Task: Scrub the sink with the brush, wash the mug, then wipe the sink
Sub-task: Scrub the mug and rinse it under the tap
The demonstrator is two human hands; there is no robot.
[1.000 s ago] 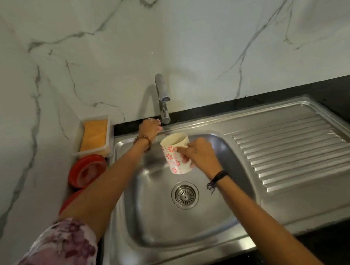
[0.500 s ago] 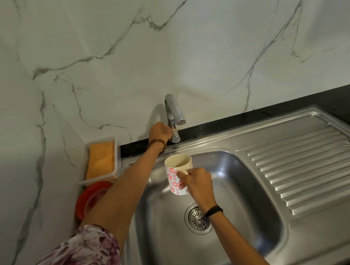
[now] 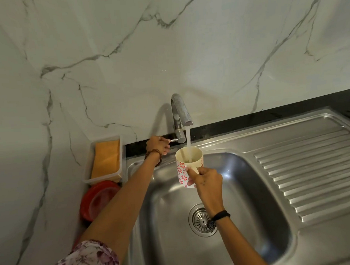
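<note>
Mid-frame, the right hand (image 3: 207, 181) gripped the mug (image 3: 188, 165) under running water; the left hand (image 3: 157, 145) pinched the tap lever (image 3: 174, 140). Washing step; swirling and emptying likely came next.

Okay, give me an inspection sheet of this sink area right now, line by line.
Surface: steel sink, basin with drain strainer, ribbed drainboard at right.
Job's things: mug held upright under the tap, water running into it; brush not seen.
Clutter: clear tub with an orange block inside; red lid in front of it.
Hands: left hand pinches the tap lever; right hand grips the mug.
Cables: nothing seen.
Surroundings: marble wall, black counter edge.
</note>
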